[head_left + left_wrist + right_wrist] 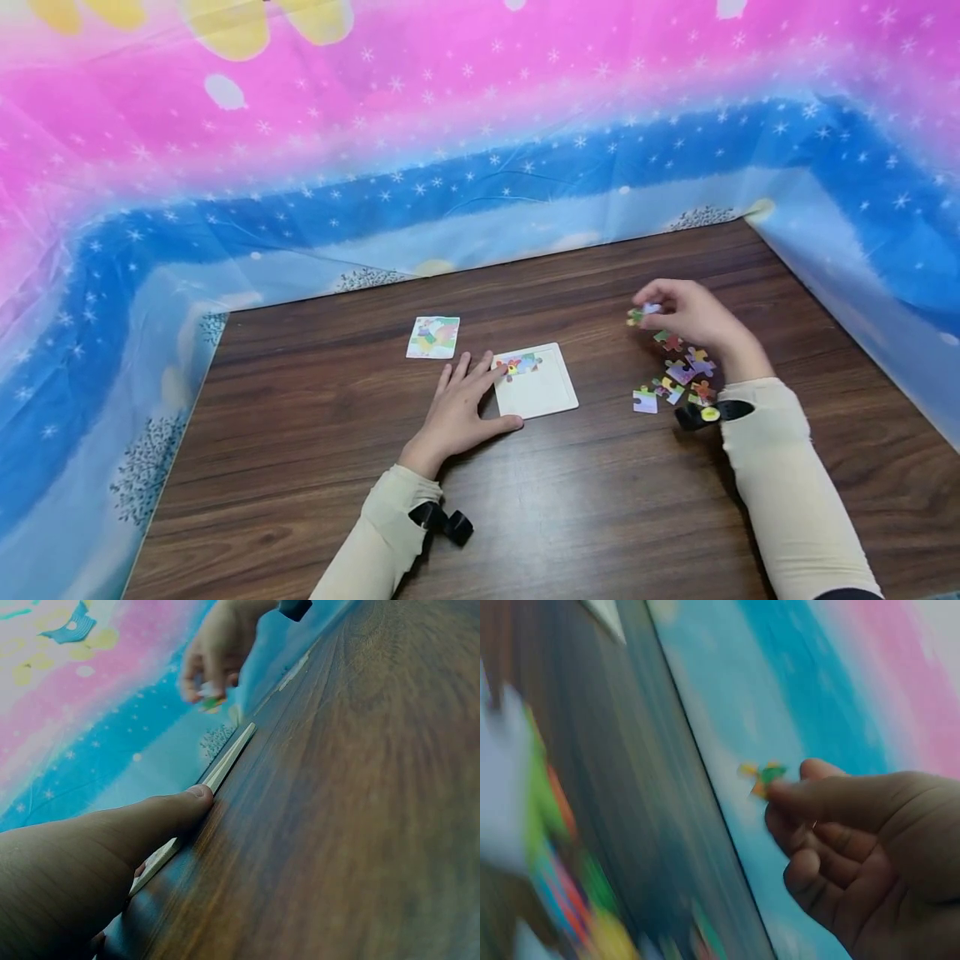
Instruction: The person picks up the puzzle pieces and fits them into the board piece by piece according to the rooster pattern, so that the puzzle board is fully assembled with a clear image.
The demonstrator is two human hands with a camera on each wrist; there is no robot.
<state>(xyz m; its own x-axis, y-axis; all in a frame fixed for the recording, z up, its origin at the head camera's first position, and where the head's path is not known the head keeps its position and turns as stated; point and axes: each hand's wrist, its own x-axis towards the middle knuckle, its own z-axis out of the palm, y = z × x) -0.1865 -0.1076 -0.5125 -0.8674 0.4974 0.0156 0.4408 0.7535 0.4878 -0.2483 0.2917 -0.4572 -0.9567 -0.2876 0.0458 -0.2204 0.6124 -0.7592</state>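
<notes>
Tabletop (300, 458), pinched piece (636, 317), head-view-only card (433, 337)

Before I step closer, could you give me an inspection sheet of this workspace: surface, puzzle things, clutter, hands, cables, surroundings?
Surface: brown wood-grain table.
Puzzle things: white tray with some pieces along its far side; card beyond it to the left; loose pieces to the right, some touching or overlapping.
Clutter: nothing seen beyond the puzzle things.
Left hand: spread at the tray's left side, thumb touching its near edge.
Right hand: pinches a puzzle piece above the table; blurred in the right wrist view.
Cables: nothing seen.
Surroundings: pink and blue cloth with white snowflakes, behind the table and along its sides.
</notes>
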